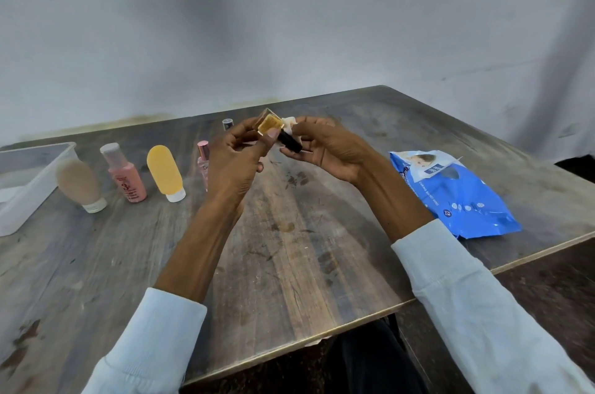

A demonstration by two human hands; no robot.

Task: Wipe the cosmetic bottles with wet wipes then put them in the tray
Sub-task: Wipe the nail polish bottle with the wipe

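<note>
Above the middle of the desk [306, 265], both hands are raised and meet around a small amber bottle [271, 125] with a black cap [289, 141]. Left hand [236, 158] pinches the square glass body between thumb and fingers, tilted so the cap points down and toward the right of the frame. Right hand [325, 149] grasps a white wipe [289, 123], bunched against the bottle beside the cap, with its fingers curled under the cap. At the left edge of the frame sits a clear tray [35, 178], its inside hard to make out. Just beside it, in a row running toward the centre, stand a beige tube [79, 181], a pink bottle [125, 176], a yellow tube [165, 173] and a slim pink vial [203, 162] partly hidden by the left hand. A small dark-capped vial [227, 124] stands farther back, behind the left hand. On the right side of the frame a blue wipes pack [457, 194] lies flat on the desk, well apart from the bottles. Pale sleeves [467, 297] cover both forearms.
</note>
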